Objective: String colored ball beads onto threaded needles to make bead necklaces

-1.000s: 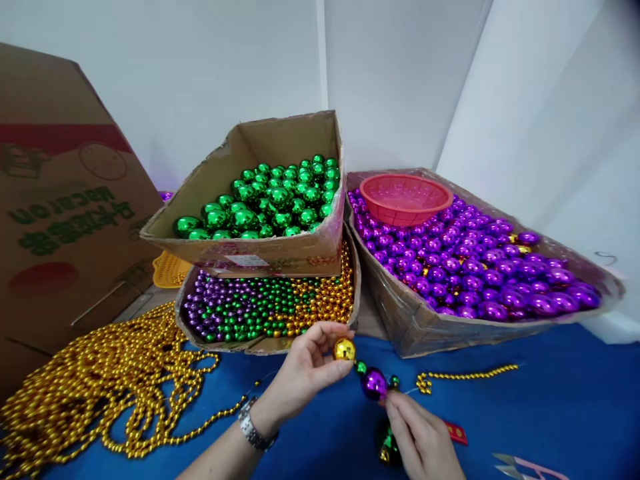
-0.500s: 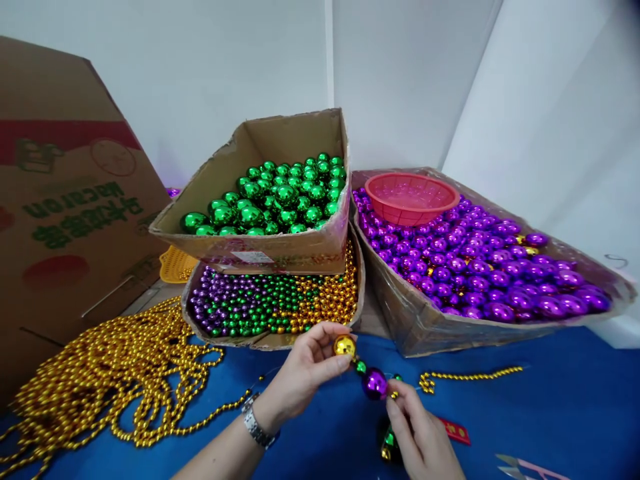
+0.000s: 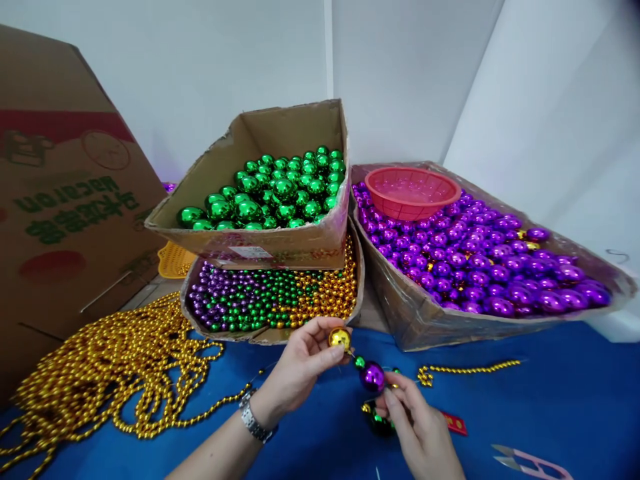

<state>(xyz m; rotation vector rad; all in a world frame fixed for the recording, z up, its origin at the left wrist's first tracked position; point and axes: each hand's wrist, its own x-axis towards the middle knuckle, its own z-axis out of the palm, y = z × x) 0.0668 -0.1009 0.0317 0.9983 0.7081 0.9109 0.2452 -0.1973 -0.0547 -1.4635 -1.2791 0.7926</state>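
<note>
My left hand [image 3: 305, 363], with a watch on the wrist, pinches a large gold bead [image 3: 339, 339] between thumb and fingers. From it a strand runs down to the right through a small green bead [image 3: 359, 362] to a large purple bead [image 3: 373, 376]. Just beside the purple bead, the fingers of my right hand [image 3: 413, 417] are closed on the same bead strand, a small gold bead [image 3: 394, 385] partly showing at the fingertips. Below hangs or lies a large dark green bead [image 3: 381, 425], partly covered by my right hand.
Behind are cardboard boxes of green balls [image 3: 284, 190], small mixed beads [image 3: 265, 300] and purple balls [image 3: 480, 280] with a red basket [image 3: 413, 193] on top. Gold bead strands [image 3: 125, 373] lie left. At right are a short gold strand [image 3: 475, 368], a red tag [image 3: 456, 424] and thread snips [image 3: 530, 460].
Both hands keep their hold, shifting slightly left and up in the view. The dark green bead beneath shows more to the left of my right hand. The snips show more fully.
</note>
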